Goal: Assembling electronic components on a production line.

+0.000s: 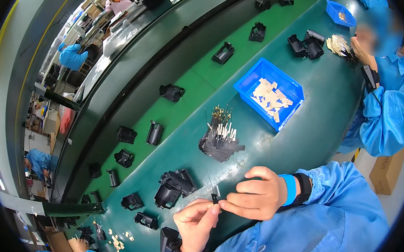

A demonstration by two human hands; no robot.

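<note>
My left hand (196, 225) and my right hand (259, 195) meet over the near part of the green bench, thumbs and fingertips pinched together. Between them is a small black piece (215, 198) with a white part and a thin wire standing up from it; my fingers cover some of it. Just beyond lies a bundle of black strips (220, 146) with white ends and fine wires. To the left of my hands sit black plastic housings (179, 184), several in a loose group. Another black housing (169, 241) lies beside my left wrist.
A blue bin (246, 92) of pale paper-like pieces stands beyond the bundle. More black housings (171, 92) are spread along the bright green conveyor strip (195, 81). A co-worker in blue (385, 120) sits at the right by another bundle. Pale scraps (118, 243) lie near a person's hand, lower left.
</note>
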